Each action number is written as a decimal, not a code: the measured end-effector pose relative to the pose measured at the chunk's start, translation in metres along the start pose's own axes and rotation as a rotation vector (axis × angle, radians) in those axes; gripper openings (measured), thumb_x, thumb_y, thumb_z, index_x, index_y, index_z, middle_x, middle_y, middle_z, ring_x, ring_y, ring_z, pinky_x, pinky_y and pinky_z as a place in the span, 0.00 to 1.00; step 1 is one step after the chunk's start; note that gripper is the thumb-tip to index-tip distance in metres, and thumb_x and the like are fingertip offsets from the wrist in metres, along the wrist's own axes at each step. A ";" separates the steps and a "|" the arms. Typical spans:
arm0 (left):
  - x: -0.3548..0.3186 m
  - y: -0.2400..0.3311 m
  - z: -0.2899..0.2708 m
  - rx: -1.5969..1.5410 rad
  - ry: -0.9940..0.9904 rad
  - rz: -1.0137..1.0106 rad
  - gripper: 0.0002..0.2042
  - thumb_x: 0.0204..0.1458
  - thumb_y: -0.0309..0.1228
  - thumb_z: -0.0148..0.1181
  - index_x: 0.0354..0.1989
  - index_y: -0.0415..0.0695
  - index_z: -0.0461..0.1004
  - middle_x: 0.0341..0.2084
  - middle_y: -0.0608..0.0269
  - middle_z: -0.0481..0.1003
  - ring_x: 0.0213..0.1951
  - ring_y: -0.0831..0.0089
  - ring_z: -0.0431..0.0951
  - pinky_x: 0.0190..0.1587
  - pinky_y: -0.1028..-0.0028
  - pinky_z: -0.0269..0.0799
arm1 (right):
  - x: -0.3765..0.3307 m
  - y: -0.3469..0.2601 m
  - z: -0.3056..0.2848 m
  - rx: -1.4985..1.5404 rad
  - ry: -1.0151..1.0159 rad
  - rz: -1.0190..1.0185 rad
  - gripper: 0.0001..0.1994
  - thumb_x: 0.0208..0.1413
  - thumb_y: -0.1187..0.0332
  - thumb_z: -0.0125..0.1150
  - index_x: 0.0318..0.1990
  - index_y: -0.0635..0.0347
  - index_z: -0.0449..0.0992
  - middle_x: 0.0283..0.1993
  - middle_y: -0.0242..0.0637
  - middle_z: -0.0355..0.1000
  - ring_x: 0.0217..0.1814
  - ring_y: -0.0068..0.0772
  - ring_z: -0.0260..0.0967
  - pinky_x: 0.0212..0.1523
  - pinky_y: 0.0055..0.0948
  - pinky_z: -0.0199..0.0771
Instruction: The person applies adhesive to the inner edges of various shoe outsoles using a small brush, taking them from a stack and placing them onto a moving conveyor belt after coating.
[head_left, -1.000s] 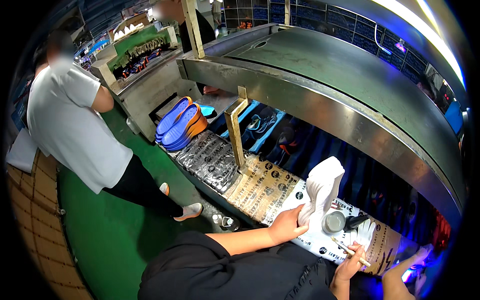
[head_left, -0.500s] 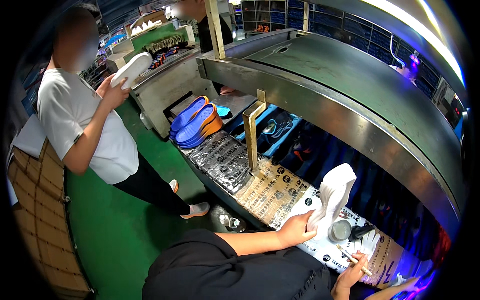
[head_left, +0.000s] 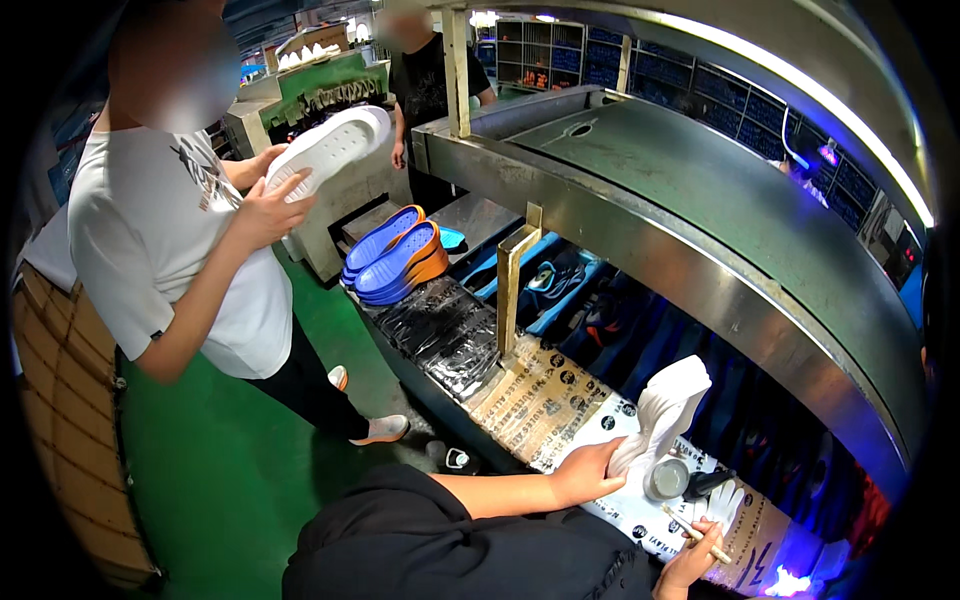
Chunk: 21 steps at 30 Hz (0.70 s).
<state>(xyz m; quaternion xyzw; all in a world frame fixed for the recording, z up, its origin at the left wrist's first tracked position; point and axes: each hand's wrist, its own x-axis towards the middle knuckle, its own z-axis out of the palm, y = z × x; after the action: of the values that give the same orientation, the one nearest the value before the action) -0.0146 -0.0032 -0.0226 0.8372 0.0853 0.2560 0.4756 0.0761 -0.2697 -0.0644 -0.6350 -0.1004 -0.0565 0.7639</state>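
My left hand grips a white shoe sole by its lower end and holds it upright over the covered bench. In my right hand is a brush with a pale wooden handle, its tip pointing toward a cup of greyish liquid. Right beside the cup lies a black object whose kind I cannot make out. A white glove rests next to it, just beyond my right hand.
Blue and orange soles stand stacked at the bench's far left end. A metal-sided conveyor runs above a rack of dark shoes. At left, a co-worker holds a white sole; another person stands behind.
The co-worker at left has come nearer, holding the white sole farther right, its face now showing. The person behind has come more into view. My hands keep hold of the sole and brush.
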 end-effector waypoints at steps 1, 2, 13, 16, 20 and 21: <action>-0.001 0.000 0.000 -0.021 0.004 0.009 0.20 0.47 0.38 0.59 0.45 0.38 0.69 0.29 0.45 0.75 0.33 0.46 0.75 0.37 0.59 0.71 | 0.001 -0.002 0.001 -0.016 0.001 0.010 0.17 0.66 0.60 0.43 0.29 0.61 0.67 0.28 0.33 0.63 0.26 0.20 0.57 0.35 0.19 0.63; -0.002 -0.001 0.000 -0.023 0.010 0.020 0.20 0.47 0.38 0.59 0.45 0.38 0.69 0.29 0.45 0.75 0.33 0.46 0.75 0.37 0.59 0.71 | 0.002 0.000 0.000 -0.014 0.000 -0.001 0.17 0.66 0.60 0.43 0.29 0.61 0.67 0.28 0.33 0.63 0.26 0.20 0.57 0.35 0.19 0.63; -0.005 0.000 -0.004 -0.008 -0.005 0.024 0.21 0.46 0.38 0.59 0.46 0.38 0.70 0.29 0.47 0.75 0.32 0.50 0.76 0.35 0.61 0.71 | -0.008 -0.028 0.030 -0.068 -0.030 -0.056 0.13 0.64 0.63 0.43 0.33 0.63 0.68 0.28 0.39 0.66 0.27 0.29 0.61 0.32 0.25 0.64; -0.007 0.001 -0.004 0.002 -0.012 0.022 0.21 0.46 0.38 0.60 0.47 0.39 0.69 0.28 0.47 0.75 0.31 0.50 0.76 0.35 0.62 0.72 | -0.008 -0.025 0.025 -0.094 -0.041 -0.048 0.12 0.63 0.64 0.43 0.36 0.64 0.68 0.30 0.42 0.67 0.28 0.33 0.63 0.33 0.29 0.65; -0.006 -0.002 -0.004 0.007 -0.100 -0.007 0.29 0.44 0.38 0.59 0.58 0.42 0.63 0.35 0.45 0.76 0.36 0.49 0.76 0.40 0.60 0.72 | -0.006 -0.020 0.019 -0.139 -0.051 -0.038 0.11 0.62 0.65 0.44 0.40 0.65 0.68 0.31 0.46 0.69 0.30 0.39 0.65 0.35 0.33 0.66; -0.006 -0.002 -0.003 0.011 -0.067 0.018 0.26 0.46 0.38 0.59 0.54 0.42 0.66 0.32 0.47 0.76 0.33 0.50 0.77 0.38 0.61 0.72 | -0.005 -0.019 0.018 -0.148 -0.054 -0.033 0.11 0.62 0.66 0.44 0.41 0.65 0.69 0.32 0.47 0.69 0.31 0.41 0.65 0.35 0.34 0.66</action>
<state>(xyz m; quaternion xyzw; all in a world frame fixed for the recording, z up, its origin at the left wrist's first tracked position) -0.0205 -0.0023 -0.0250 0.8486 0.0633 0.2315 0.4715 0.0655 -0.2562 -0.0445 -0.6893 -0.1269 -0.0590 0.7109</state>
